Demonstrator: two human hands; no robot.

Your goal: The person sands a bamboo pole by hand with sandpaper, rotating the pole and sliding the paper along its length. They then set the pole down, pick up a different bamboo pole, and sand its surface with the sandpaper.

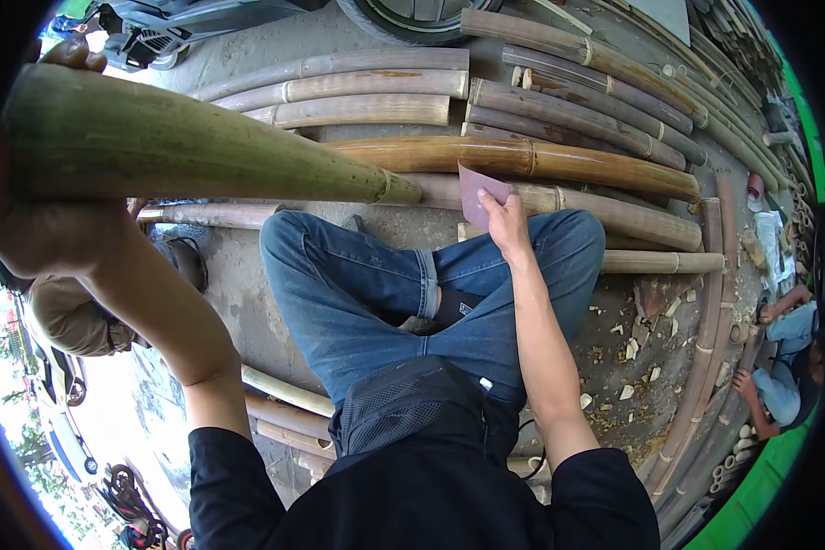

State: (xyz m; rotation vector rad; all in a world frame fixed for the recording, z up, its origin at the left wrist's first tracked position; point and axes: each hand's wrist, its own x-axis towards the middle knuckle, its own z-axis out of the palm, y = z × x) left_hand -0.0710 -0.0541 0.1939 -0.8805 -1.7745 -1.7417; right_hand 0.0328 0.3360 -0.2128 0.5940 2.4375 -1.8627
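Note:
My left hand (53, 236) is raised close to the camera at the upper left, its fingers wrapped round a thick green bamboo pole (202, 142). The pole runs from that hand toward the middle of the view, where its narrow-looking far end sits above other bamboo. Between the thumb and fingers of my right hand (508, 222) is a pinkish sheet of sandpaper (473, 196), held over my right knee. Just beyond the sheet lies a glossy brown bamboo pole (596, 165), apart from the hand as far as I can tell.
Several bamboo poles (376, 84) lie across the ground ahead. Wood chips (629, 348) are scattered at the right, beside long poles (709, 312). Another person (788, 367) sits at the far right. A motorbike wheel (412, 20) stands at the top, and a shoe (189, 266) shows at the left.

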